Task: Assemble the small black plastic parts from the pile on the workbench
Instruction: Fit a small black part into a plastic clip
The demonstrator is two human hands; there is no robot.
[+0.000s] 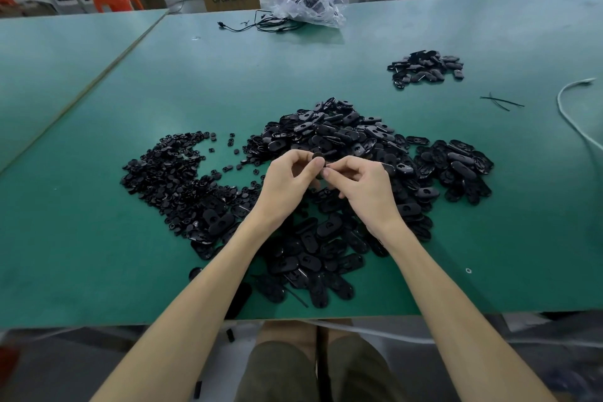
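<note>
Above the middle of the green workbench, your hands meet fingertip to fingertip over the big pile of oval black shells. Your left hand and right hand are both clamped in a pinch on a small black part, which you hold clear of the pile. That is probably so you can line the pieces up and press them home. I cannot tell whether it is one piece or two. The small round pieces lie just to the left, within easy reach. A separate small heap sits well apart at the far right, likely finished units kept out of the mix.
</note>
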